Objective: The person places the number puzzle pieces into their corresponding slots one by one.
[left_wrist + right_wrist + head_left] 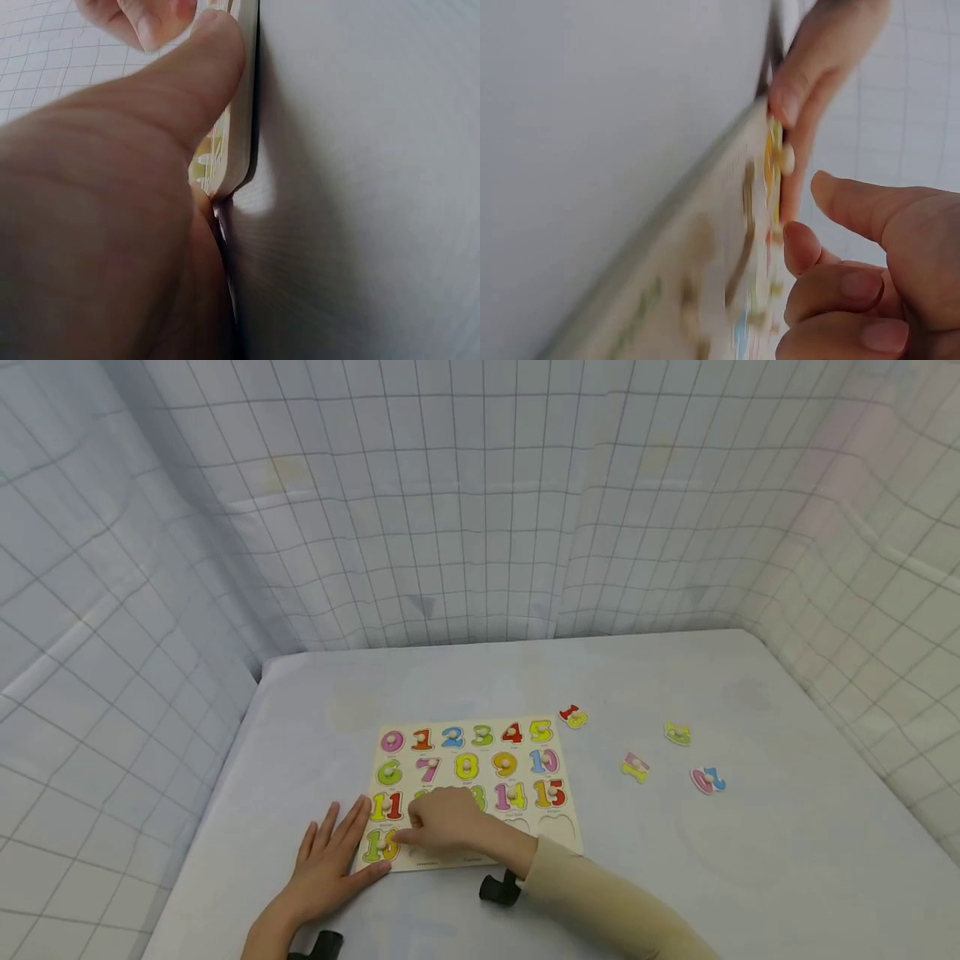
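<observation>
A wooden number puzzle board [450,725] lies on the table, with knobbed number pieces in its upper rows. My left hand [324,870] rests flat at the board's left edge, fingers spread and thumb along the near corner. In the left wrist view the thumb [202,75] touches the board's edge. Over the lower rows hovers my right hand [448,820], beside the green-and-yellow 16 piece [381,845] in the bottom-left recess. The right wrist view shows its thumb [855,206] apart from the bent fingers [832,292], nothing between them. The forearm hides part of the board.
Several loose number pieces lie to the board's right: a red-and-yellow one [573,717], a green-and-yellow one [677,733], a pink-and-yellow one [635,767] and a pink-and-blue one [708,780]. A grid-patterned curtain [495,518] surrounds the white table [750,860].
</observation>
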Action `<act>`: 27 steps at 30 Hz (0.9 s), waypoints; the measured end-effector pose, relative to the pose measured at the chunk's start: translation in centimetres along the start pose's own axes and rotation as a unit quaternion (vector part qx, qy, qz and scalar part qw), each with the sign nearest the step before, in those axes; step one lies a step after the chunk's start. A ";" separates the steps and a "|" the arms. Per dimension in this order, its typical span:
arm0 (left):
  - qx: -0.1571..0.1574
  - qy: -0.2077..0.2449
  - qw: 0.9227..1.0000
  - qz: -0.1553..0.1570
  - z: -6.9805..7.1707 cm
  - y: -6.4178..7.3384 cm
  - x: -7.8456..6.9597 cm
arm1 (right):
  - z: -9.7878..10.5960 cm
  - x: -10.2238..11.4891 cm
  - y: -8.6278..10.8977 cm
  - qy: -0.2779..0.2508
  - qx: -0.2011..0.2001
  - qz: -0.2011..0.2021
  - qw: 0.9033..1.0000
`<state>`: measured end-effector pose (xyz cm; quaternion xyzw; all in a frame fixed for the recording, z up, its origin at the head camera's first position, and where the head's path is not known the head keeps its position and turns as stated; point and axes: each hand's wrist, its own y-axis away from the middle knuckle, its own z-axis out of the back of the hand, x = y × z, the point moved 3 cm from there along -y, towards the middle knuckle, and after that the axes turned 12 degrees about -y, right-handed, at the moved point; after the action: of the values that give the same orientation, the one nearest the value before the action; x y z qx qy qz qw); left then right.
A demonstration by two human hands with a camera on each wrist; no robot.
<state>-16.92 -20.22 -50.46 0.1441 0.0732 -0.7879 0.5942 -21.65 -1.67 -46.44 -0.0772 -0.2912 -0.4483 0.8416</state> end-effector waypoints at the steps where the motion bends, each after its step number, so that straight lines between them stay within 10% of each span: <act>1: -0.002 0.000 1.000 -0.001 -0.1 0.0 0.0 | 0.6 -0.6 0.3 -0.012 -0.002 -0.002 1.000; 15: 0.010 -0.009 1.000 0.010 0.1 0.0 -0.2 | 10.7 -13.9 6.4 -0.089 -0.022 -0.122 0.988; 27: 0.015 -0.012 1.000 0.014 0.4 -0.1 -0.3 | 15.5 -22.9 11.8 -0.091 -0.004 -0.189 0.978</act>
<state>-16.97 -20.05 -49.98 0.1447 0.0523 -0.7823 0.6036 -28.50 27.58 -45.05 -0.0646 -0.3744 -0.5912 0.7114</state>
